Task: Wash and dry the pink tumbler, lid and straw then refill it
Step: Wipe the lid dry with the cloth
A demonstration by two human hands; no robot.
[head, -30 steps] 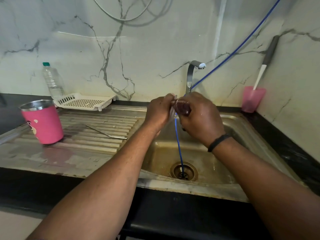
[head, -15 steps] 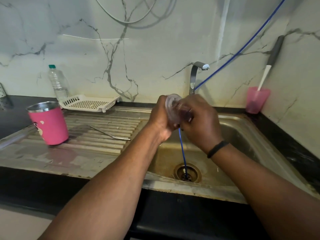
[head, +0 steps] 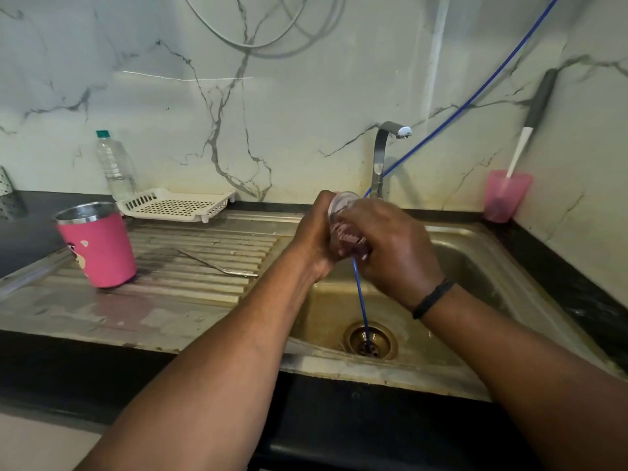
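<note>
Now you hold the clear lid [head: 341, 206] over the sink [head: 475, 253] with both hands. Your left hand [head: 314, 232] grips it from the left side, fingers curled around its edge. Your right hand [head: 390, 246] covers the other side, and its fingers press a dark scrubbing pad [head: 346, 236] against the lid. A thin blue hose [head: 360, 294] hangs from under your hands down to the drain [head: 370, 339]. The pink tumbler [head: 97, 244] stands upright on the ribbed draining board [head: 204, 263], well apart from you on the left. The metal straw [head: 221, 265] lies flat on the same board, between the tumbler and the sink.
</note>
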